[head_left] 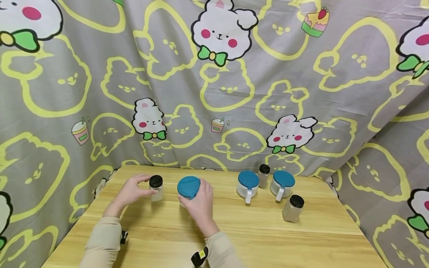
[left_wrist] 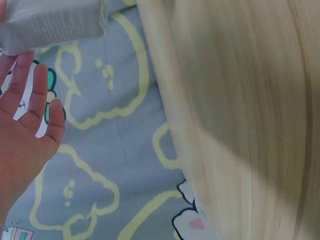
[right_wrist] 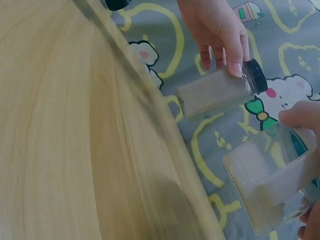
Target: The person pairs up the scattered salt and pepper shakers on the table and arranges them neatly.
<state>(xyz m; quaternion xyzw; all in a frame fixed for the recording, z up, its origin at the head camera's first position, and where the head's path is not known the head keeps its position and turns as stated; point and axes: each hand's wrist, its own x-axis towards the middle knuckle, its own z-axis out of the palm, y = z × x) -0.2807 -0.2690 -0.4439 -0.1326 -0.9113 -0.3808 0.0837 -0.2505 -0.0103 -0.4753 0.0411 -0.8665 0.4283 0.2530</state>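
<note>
My left hand (head_left: 130, 190) (left_wrist: 25, 132) (right_wrist: 220, 30) pinches a small jar (head_left: 156, 192) (left_wrist: 55, 26) (right_wrist: 215, 93) near its black lid, thumb on one side and fingers on the other. To its right, my right hand (head_left: 202, 203) (right_wrist: 306, 117) grips a clear container (head_left: 188, 187) (right_wrist: 250, 182) with a blue lid, thumb and fingers round its sides. The container's handle shows in the right wrist view. The jar and the container are apart from each other, both upright in the head view.
Right of my hands stand two blue-lidded containers with white handles (head_left: 248, 180) (head_left: 282, 180). A black-lidded jar (head_left: 263, 178) stands between them, another (head_left: 293, 209) nearer the front. Behind the wooden table (head_left: 254, 238) hangs a patterned curtain (head_left: 234, 123).
</note>
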